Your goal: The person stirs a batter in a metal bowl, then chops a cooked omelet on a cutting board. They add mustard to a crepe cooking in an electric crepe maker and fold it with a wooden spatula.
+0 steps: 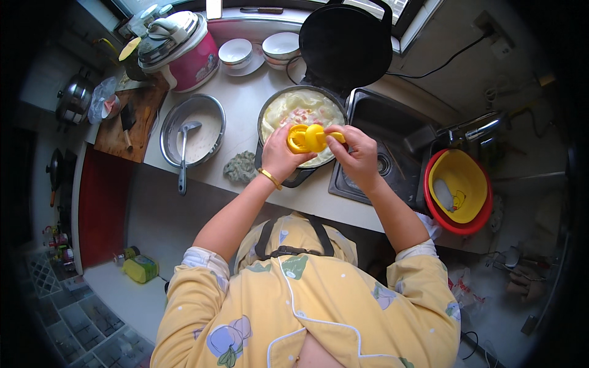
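My left hand (281, 149) grips the round, hollow end of a yellow plastic kitchen tool (314, 138); its exact kind I cannot tell. With thumb and fingers, my right hand (356, 154) pinches its narrow right end. Both hands are above an electric griddle (259, 124) whose black lid (346, 46) stands raised behind it. In the griddle lies a pale, wrinkled flatbread or pancake (287, 102) with chopped pink pieces (301, 116) near its middle. My hands and the tool hide part of its front.
Left of the griddle, a metal bowl (164, 124) holds pale batter and a slotted turner (183, 161). A crumpled cloth (240, 166) lies between. A knife (127, 122) rests on a wooden board (145, 103). To the right are the sink (391, 108) and nested basins (488, 198).
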`<state>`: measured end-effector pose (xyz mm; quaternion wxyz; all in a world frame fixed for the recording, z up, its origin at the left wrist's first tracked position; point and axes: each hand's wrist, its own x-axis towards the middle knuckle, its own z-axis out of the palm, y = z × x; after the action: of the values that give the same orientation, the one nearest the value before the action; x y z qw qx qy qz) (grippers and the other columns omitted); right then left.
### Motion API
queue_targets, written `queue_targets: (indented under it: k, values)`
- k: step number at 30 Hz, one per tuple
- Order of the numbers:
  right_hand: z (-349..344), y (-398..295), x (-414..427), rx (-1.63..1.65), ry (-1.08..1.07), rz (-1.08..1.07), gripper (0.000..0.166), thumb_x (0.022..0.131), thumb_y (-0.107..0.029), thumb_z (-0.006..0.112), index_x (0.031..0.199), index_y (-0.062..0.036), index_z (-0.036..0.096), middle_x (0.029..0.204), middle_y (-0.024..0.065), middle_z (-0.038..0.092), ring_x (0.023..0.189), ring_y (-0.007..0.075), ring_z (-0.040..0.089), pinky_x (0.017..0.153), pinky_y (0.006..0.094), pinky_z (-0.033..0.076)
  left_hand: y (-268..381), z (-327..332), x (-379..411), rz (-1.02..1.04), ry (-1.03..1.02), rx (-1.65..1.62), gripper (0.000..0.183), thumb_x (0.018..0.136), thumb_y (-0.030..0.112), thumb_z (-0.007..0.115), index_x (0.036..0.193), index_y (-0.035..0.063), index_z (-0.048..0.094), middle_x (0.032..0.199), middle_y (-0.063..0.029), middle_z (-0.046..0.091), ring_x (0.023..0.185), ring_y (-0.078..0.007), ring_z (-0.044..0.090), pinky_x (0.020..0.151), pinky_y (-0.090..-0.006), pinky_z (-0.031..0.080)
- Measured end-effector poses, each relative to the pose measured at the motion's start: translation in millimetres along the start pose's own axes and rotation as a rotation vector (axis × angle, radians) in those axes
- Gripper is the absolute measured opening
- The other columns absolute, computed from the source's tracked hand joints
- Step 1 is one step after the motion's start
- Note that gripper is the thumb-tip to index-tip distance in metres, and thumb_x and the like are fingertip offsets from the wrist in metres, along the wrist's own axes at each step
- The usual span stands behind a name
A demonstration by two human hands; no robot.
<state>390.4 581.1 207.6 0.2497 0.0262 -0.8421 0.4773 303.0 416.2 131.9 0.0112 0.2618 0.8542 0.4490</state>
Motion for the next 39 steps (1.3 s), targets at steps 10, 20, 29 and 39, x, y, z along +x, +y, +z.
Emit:
queue_targets:
  k: [10,20,29,39]
  values:
    - [43,13,31,-0.054,-0.153,0.021,0.014,0.078,-0.010,0.061,0.072,0.0023,0.057,0.070,0.0187,0.058,0.066,0.0318,0.058,0.062,0.0372,0.047,-5,0,-1,0.103,0.090,0.145,0.075,0.054,0.041,0.083,0.115,0.0082,0.055,0.107,-0.0097,0.060,0.101,-0.0257,0.056,0.095,-0.0379,0.038]
    - [54,3,45,-0.008,-0.110,0.199,0.044,0.081,-0.023,0.070,0.116,0.0003,0.059,0.068,0.0081,0.061,0.054,0.0113,0.052,0.052,0.0258,0.043,-60,-33,30,-0.120,0.235,0.133,0.072,0.057,0.034,0.086,0.113,0.0014,0.055,0.107,-0.0144,0.061,0.099,-0.0288,0.059,0.087,-0.0372,0.047]
    - [65,23,-13,0.090,-0.140,0.459,0.032,0.086,-0.013,0.062,0.116,-0.0019,0.060,0.071,0.0031,0.061,0.063,0.0062,0.053,0.060,0.0229,0.045,-180,-36,147,-0.512,0.177,0.162,0.071,0.051,0.034,0.083,0.111,0.0078,0.054,0.105,-0.0140,0.063,0.101,-0.0298,0.059,0.090,-0.0382,0.046]
    - [86,43,-83,0.200,-0.153,0.668,0.028,0.084,-0.014,0.063,0.110,-0.0037,0.063,0.080,0.0071,0.064,0.066,0.0111,0.057,0.062,0.0257,0.047,-217,-2,168,-0.597,0.132,0.108,0.079,0.053,0.029,0.085,0.119,0.0082,0.046,0.113,-0.0138,0.060,0.106,-0.0298,0.058,0.093,-0.0362,0.045]
